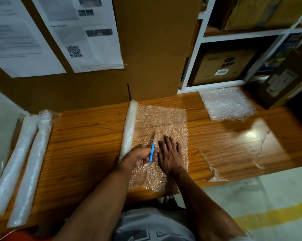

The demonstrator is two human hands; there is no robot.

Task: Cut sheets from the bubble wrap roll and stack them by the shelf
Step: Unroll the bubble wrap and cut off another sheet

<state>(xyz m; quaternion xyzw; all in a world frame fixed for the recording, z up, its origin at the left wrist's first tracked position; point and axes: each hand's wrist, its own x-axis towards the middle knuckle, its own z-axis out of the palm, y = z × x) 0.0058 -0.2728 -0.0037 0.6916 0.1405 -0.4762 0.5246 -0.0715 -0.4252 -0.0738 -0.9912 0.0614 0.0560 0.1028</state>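
Cutting in progress: left hand [141,158] has its grip curled round the blue handles of the scissors [152,150], blades pointing toward the far edge of the counter [87,136]. Right hand [171,153] lies flat, fingers straight and spread, pressing the unrolled bubble wrap sheet [162,122] just beside the cut line.

Item 1: bubble wrap roll [129,129], mid-counter, running from near edge to far edge, sheet spread to its right.
Item 2: stack of cut sheets [228,103], far right corner, touching the foot of the shelf [195,66].
Item 3: 2 spare rolls [25,162], left edge.

Risks, judged: cut may wander off straight if the sheet bunches or slides under light pressure; right fingertips sit near the blades and could be nicked; roll may turn and slacken the sheet.
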